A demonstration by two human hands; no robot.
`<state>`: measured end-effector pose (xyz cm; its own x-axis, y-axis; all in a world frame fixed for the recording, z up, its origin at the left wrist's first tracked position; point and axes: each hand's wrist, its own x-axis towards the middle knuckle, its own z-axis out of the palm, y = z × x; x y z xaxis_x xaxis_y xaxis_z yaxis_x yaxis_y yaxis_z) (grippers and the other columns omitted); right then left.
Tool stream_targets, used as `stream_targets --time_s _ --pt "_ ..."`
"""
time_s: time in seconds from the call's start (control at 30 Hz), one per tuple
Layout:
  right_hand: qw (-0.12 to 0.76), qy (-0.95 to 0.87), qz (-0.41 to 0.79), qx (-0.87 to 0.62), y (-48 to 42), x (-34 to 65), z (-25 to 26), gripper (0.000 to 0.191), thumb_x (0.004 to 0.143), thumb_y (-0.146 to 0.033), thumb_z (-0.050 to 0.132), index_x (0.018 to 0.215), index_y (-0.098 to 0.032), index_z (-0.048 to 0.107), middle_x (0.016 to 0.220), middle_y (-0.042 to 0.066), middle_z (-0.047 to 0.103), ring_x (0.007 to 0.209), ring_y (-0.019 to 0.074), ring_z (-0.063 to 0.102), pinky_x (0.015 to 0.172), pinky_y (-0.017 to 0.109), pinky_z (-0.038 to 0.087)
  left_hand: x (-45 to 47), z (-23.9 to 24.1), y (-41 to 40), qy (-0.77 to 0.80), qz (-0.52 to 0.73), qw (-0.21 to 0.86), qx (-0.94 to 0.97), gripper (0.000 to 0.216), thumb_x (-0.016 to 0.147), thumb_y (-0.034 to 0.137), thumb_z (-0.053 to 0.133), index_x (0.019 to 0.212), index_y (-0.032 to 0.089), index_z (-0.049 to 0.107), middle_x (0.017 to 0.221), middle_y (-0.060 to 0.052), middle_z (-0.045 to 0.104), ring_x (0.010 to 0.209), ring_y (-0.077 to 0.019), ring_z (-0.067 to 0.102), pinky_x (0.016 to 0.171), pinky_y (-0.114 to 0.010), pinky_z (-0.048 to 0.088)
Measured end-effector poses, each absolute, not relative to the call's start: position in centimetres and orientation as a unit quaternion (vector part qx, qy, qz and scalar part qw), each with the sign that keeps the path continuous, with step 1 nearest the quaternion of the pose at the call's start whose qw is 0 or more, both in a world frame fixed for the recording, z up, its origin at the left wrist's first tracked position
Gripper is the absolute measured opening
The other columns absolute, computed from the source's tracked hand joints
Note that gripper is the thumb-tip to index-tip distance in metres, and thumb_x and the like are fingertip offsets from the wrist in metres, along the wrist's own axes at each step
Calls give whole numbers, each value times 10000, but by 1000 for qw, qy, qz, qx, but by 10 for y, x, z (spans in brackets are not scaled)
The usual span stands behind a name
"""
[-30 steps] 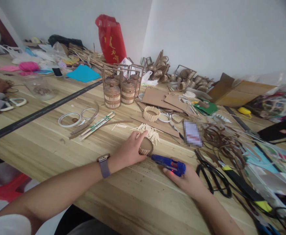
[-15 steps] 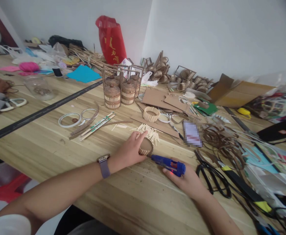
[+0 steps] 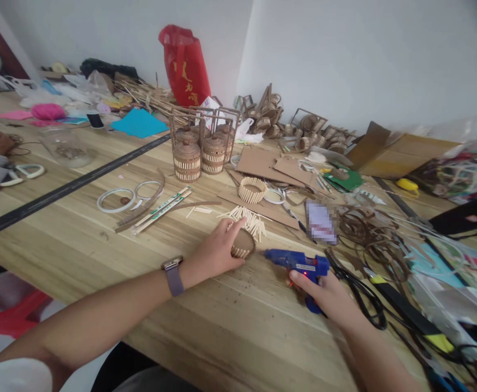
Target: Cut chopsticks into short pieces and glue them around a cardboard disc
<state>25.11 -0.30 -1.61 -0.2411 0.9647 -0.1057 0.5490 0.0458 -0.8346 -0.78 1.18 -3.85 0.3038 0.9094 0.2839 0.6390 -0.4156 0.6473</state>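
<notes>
Your left hand (image 3: 216,251) has not shifted: it grips the small round basket (image 3: 243,244) against the wooden table (image 3: 99,239), just in front of the loose pile of short sticks (image 3: 251,220). To its right, your right hand (image 3: 324,294), closed around the blue glue gun (image 3: 301,264), has drawn back, so the nozzle that touched the basket's rim now points at it across a gap. That reads as one glue spot laid, with the joint ready for a stick.
</notes>
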Motion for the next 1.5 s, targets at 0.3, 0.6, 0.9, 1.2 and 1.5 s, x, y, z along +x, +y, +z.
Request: stream_targets --time_s 0.3,0.6,0.9,1.2,1.5 --pt "119 -737 461 -479 -9 240 0 449 805 -654 542 777 -206 548 638 -3 579 554 141 545 500 240 441 -8 -43 14 492 326 217 778 924 677 165 759 1448 240 256 1289 -120 419 1218 -311 453 1012 -469 417" --pt "96 -814 209 -534 15 226 7 298 906 -396 447 838 -200 660 726 38 678 655 188 595 610 278 422 -7 -37 12 496 312 234 776 921 676 151 730 1452 251 244 1281 -119 421 1208 -303 459 1006 -456 423" --pt "37 -773 133 -620 77 178 6 234 802 -310 595 623 -167 643 627 56 662 601 169 572 527 252 321 -5 -41 13 494 313 233 777 912 679 157 716 1452 240 238 1289 -121 404 1218 -300 445 1009 -459 415" --pt "-38 -776 153 -611 76 183 7 257 743 -203 581 487 -188 573 475 13 582 523 151 560 510 241 332 -5 -47 15 492 316 230 778 948 674 178 736 1460 270 214 1291 -111 398 1210 -305 448 993 -456 423" --pt "4 -823 106 -558 56 196 0 171 713 -26 480 768 -168 559 753 58 640 668 151 529 575 228 317 -6 -41 12 498 311 227 777 924 682 167 738 1453 253 235 1291 -115 407 1207 -297 459 998 -448 432"
